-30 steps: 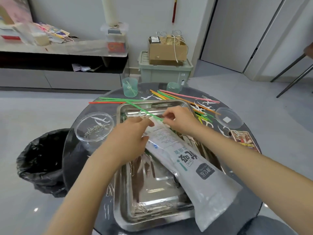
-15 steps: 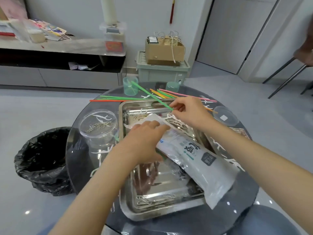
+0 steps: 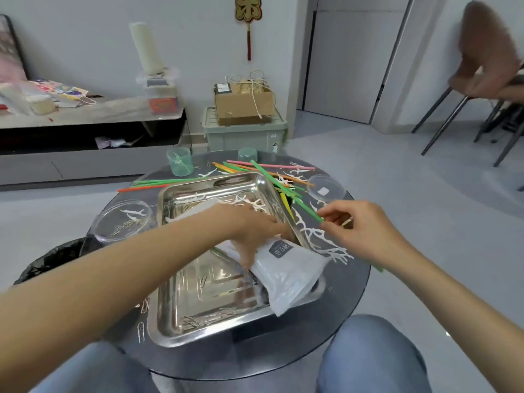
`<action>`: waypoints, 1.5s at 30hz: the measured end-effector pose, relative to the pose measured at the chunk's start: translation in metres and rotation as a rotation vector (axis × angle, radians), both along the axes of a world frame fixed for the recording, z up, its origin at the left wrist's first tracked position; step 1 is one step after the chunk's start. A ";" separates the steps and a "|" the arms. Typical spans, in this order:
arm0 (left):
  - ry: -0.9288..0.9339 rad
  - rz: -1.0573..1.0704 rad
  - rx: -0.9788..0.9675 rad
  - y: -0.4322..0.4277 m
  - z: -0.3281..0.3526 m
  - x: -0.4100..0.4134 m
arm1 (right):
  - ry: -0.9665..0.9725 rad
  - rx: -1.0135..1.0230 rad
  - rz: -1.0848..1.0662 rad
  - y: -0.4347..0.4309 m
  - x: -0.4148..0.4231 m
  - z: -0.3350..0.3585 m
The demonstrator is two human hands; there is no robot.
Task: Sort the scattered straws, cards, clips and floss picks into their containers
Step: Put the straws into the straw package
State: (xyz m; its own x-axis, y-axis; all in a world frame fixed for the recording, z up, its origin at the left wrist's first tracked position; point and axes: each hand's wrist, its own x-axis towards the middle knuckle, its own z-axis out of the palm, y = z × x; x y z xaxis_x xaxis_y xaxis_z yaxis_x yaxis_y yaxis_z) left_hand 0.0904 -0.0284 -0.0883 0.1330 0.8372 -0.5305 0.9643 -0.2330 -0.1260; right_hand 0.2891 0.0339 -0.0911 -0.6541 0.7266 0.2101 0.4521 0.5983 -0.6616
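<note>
Head view, near to far.

- Steel tray (image 3: 198, 337): its near corner holds loose paper clips (image 3: 195, 321). More lie on the dark table (image 3: 283, 361) just beside the rim. I judge these can wait until the straw is dealt with.
- White pouch (image 3: 289, 268): lies slantwise across the tray's right side, with its lower end over the rim.
- Left hand (image 3: 255, 231): rests over the pouch's upper end. Blur hides whether my fingers close round it. Its best use is to pin the pouch so that nothing slides.
- Right hand (image 3: 360, 231): thumb and forefinger pinch the near end of one green straw (image 3: 283, 188), just right of the tray.
- Green straw: slants away past the tray's far right corner, with its far tip over the straw pile (image 3: 243, 167). Held by one end, it will likely wag. I judge that raising the tip first, then drawing slowly, should spare the pile and the floss picks (image 3: 320, 239) beneath.
- Clear dish (image 3: 334, 191) and green cup (image 3: 174, 168): I cannot tell which of them takes straws.
</note>
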 end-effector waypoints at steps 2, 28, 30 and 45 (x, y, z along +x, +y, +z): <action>-0.035 0.019 0.066 -0.004 0.000 -0.004 | 0.013 -0.032 -0.004 -0.002 0.013 0.000; -0.402 0.354 0.728 -0.030 0.081 -0.045 | -0.071 0.627 -0.006 -0.046 0.047 0.117; -0.391 0.362 0.767 -0.038 0.083 -0.048 | -0.083 0.708 -0.001 -0.048 0.039 0.131; -0.853 0.487 0.926 -0.051 0.086 -0.044 | -0.286 1.049 -0.037 -0.074 0.022 0.186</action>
